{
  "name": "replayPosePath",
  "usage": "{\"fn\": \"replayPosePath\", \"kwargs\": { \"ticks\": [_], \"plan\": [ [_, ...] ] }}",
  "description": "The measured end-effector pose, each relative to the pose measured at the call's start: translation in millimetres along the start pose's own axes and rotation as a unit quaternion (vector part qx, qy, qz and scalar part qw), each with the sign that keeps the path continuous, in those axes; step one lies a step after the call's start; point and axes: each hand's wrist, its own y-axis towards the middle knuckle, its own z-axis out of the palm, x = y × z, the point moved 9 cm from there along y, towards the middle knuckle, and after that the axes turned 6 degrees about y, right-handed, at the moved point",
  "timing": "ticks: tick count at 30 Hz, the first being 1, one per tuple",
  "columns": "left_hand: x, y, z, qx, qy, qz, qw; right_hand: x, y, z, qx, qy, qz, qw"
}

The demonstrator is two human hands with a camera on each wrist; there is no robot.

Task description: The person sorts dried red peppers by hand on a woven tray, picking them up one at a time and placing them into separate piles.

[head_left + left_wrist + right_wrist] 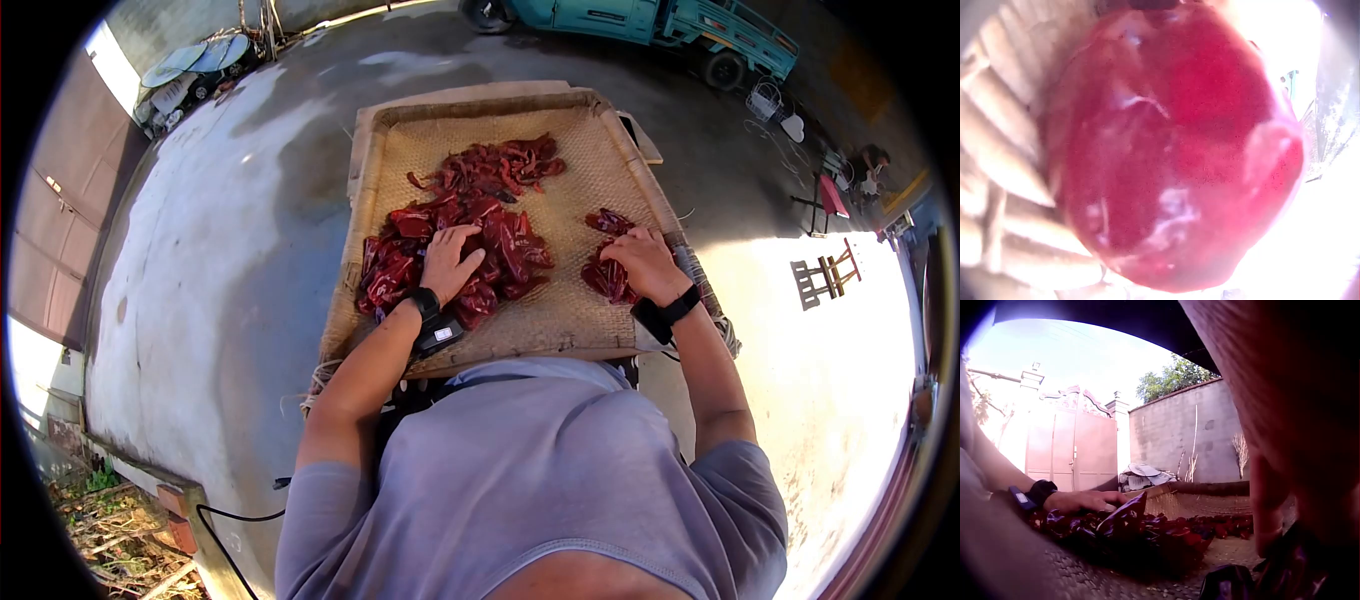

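Dried chili peppers (515, 245), glossy, dark red and wrinkled, in a large heap on the near left of a rectangular tray (575, 325) of tan woven wicker; bare left hand (452, 265) resting on them, fingers extended, thumb apart. To the right, a small heap of like red peppers (607, 282) under the bare right hand (645, 265), fingers bent downward, whether pinching one cannot be told. Farther, thinner, twisted dark-red peppers (500, 165); beyond the tray, a teal metal vehicle (592, 18).
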Motion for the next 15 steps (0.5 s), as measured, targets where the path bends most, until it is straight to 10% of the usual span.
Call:
{"fn": "replayPosePath", "kwargs": {
  "ticks": [15],
  "plan": [
    [-99.8, 24.3, -54.5, 0.037, -0.052, 0.06, 0.996, 61.2, 23.9, -17.7, 0.016, 0.252, -0.006, 0.968]
  ]
}}
